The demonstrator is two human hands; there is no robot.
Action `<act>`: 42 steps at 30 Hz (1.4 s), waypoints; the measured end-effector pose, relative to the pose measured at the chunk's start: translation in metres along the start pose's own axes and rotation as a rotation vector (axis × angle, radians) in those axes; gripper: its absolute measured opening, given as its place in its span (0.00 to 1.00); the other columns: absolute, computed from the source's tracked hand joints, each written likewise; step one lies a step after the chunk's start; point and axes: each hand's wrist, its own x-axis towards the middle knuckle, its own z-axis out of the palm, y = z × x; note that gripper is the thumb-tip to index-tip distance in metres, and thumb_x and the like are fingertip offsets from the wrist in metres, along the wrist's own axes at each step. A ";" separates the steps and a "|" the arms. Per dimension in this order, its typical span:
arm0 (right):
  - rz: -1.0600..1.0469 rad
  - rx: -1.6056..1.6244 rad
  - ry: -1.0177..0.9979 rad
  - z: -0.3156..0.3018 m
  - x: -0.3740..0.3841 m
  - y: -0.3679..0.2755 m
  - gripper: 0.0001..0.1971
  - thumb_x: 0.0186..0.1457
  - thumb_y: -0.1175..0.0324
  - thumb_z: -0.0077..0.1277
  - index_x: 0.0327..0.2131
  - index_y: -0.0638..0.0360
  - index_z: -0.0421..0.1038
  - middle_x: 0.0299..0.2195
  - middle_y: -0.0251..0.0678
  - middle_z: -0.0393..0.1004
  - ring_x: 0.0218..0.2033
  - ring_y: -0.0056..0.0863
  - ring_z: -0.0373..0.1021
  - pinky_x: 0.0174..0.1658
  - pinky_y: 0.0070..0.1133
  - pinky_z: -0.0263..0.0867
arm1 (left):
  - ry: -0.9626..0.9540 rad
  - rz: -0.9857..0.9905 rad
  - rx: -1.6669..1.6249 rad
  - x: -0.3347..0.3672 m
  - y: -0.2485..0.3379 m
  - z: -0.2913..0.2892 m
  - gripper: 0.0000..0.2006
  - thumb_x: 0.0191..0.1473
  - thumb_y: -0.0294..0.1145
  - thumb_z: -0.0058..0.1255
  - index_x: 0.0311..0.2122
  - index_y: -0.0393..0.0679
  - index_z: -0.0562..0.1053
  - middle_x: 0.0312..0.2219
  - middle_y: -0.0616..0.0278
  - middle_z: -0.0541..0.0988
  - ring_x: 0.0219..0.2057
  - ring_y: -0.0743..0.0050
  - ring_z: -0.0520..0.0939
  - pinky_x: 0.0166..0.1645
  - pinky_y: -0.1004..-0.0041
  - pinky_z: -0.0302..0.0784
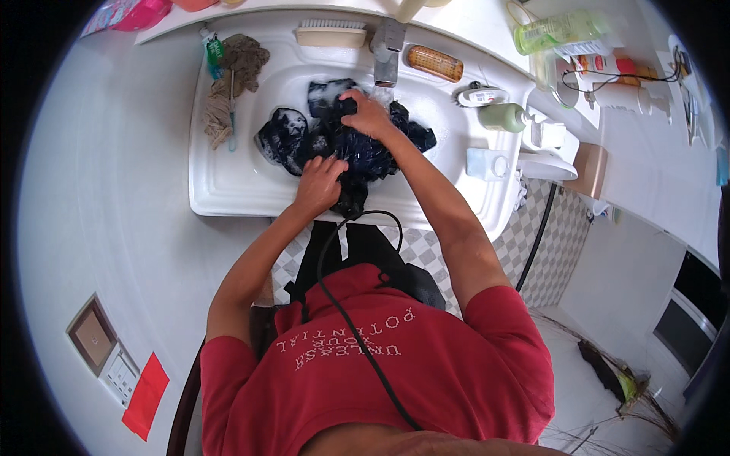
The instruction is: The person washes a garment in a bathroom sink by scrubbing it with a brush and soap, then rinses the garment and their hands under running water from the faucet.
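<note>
Dark wet clothing (365, 156) with white suds lies bunched in the white sink (220, 186), beneath the faucet (388, 57). My left hand (320, 182) is at the near left side of the bundle, its fingers bent down onto the fabric and closed on it. Part of the cloth (350, 199) reaches the sink's near rim beside that hand. Farther back, just below the faucet, my right hand (366, 115) is over the clothing, thumb and forefinger apart. A sudsy clump (283, 137) lies left of the main bundle. My right hand's other fingers are partly hidden.
Along the sink's back edge are a white-bristled brush (331, 33), a brown oval brush (435, 63) and a white-backed brush (482, 96). A brown rag (245, 61), toothpaste tube (212, 53) and toothbrush (232, 114) lie left. A green bottle (502, 117) stands right. A black cable (342, 304) crosses my shirt.
</note>
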 end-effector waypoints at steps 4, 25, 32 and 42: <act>-0.345 0.166 0.250 -0.013 -0.070 -0.007 0.20 0.35 0.66 0.54 0.38 0.42 0.66 0.41 0.33 0.66 0.48 0.34 0.59 0.45 0.29 0.47 | 0.062 0.046 -0.311 -0.017 -0.007 -0.016 0.15 0.39 0.30 0.51 0.36 0.45 0.66 0.35 0.56 0.67 0.38 0.55 0.67 0.44 0.64 0.61; 0.306 -0.362 0.022 0.012 0.010 0.062 0.24 0.51 0.48 0.34 0.38 0.57 0.71 0.34 0.48 0.73 0.41 0.45 0.69 0.48 0.36 0.61 | 0.004 -0.066 0.338 0.061 -0.055 0.092 0.24 0.44 0.41 0.50 0.50 0.52 0.65 0.48 0.65 0.64 0.51 0.60 0.60 0.51 0.61 0.56; 0.252 -0.312 -0.115 0.018 0.042 0.101 0.23 0.48 0.52 0.41 0.41 0.59 0.70 0.46 0.50 0.66 0.48 0.46 0.63 0.51 0.34 0.59 | 0.077 -0.101 0.305 0.071 -0.064 0.093 0.23 0.46 0.40 0.47 0.49 0.47 0.66 0.46 0.62 0.66 0.50 0.60 0.62 0.51 0.60 0.57; 0.305 -0.190 0.144 -0.011 0.002 0.045 0.27 0.50 0.48 0.34 0.35 0.63 0.72 0.39 0.53 0.70 0.44 0.47 0.66 0.49 0.35 0.59 | 0.163 -0.177 0.433 0.045 -0.085 -0.009 0.27 0.45 0.43 0.53 0.52 0.49 0.63 0.54 0.63 0.60 0.55 0.60 0.58 0.53 0.58 0.55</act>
